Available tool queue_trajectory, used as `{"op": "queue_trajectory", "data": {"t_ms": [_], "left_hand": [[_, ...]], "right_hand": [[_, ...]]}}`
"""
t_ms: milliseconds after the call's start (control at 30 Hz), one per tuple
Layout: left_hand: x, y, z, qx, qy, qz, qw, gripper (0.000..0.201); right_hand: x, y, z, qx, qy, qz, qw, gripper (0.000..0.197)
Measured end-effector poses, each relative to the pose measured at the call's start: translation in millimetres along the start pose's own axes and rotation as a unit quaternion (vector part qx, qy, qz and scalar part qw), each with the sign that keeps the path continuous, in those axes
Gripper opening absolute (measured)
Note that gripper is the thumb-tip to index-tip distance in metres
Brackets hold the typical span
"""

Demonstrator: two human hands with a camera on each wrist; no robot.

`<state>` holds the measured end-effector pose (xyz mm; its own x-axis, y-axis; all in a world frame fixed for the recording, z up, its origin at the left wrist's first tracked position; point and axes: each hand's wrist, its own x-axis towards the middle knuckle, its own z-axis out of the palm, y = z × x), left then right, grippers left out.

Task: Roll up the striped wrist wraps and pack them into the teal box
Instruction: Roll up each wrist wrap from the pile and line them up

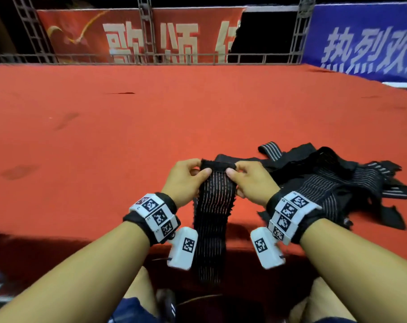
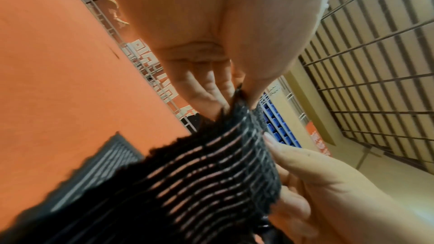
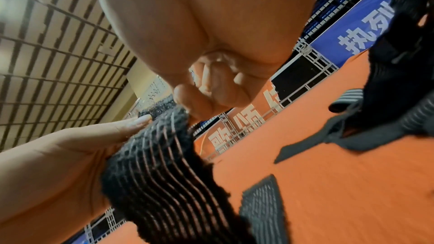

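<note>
Red carpet-like cloth [image 1: 104, 127] covers the wide table ahead of you, with a red banner [image 1: 137, 36] at 12 o'clock and a blue banner [image 1: 365, 40] at 2 o'clock behind the metal truss. You've got one black elastic wrist wrap with thin pale stripes [image 1: 213, 206] up off the cloth, its top edge at 12, its tail hanging toward 6 over the table edge between your forearms. Your left hand [image 1: 186, 180] pinches the top left corner, thumb in front, fingers [image 2: 206, 88] curled behind; your right hand [image 1: 251, 180] clamps the top right corner the same way. Holding both corners keeps the end square, I'd say, so the first turn of the roll starts straight. At 3 o'clock lies the heap of remaining black striped wraps [image 1: 342, 180], still loose. The wrist views show what the head view can't: the fuzzy fastening patch [image 3: 157, 108] folded over at the top, and light coming through the knit. The teal box isn't visible in any view, so packing looks a long way off.
</note>
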<state>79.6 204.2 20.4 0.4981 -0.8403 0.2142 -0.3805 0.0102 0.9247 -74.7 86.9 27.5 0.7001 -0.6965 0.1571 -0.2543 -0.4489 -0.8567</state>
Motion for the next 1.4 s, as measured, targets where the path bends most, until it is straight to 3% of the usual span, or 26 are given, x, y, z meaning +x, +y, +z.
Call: {"op": "queue_trajectory", "data": {"t_ms": [200,300,533,733,967,1400], "left_hand": [[28,-68,2,0.028,0.014,-0.042,0.999,0.009],[47,-92,1,0.064,0.031,-0.052,0.996,0.022],[89,-142,0,0.067,0.027,-0.093,0.993,0.011],[123,-163,0,0.052,0.005,-0.138,0.989,0.010],[144,-175,6,-0.003,0.021,-0.213,0.977,0.019],[147,-179,8,0.038,0.065,-0.233,0.969,0.022]], "right_hand": [[36,51,31,-0.033,-0.048,0.023,0.998,0.027],[58,65,41,-0.037,-0.039,0.037,0.998,0.025],[108,96,63,-0.075,-0.049,0.094,0.992,0.030],[139,111,71,-0.073,-0.116,0.161,0.977,0.041],[149,115,66,-0.002,-0.178,0.226,0.958,0.022],[153,124,72,0.013,-0.138,0.262,0.955,0.024]]}}
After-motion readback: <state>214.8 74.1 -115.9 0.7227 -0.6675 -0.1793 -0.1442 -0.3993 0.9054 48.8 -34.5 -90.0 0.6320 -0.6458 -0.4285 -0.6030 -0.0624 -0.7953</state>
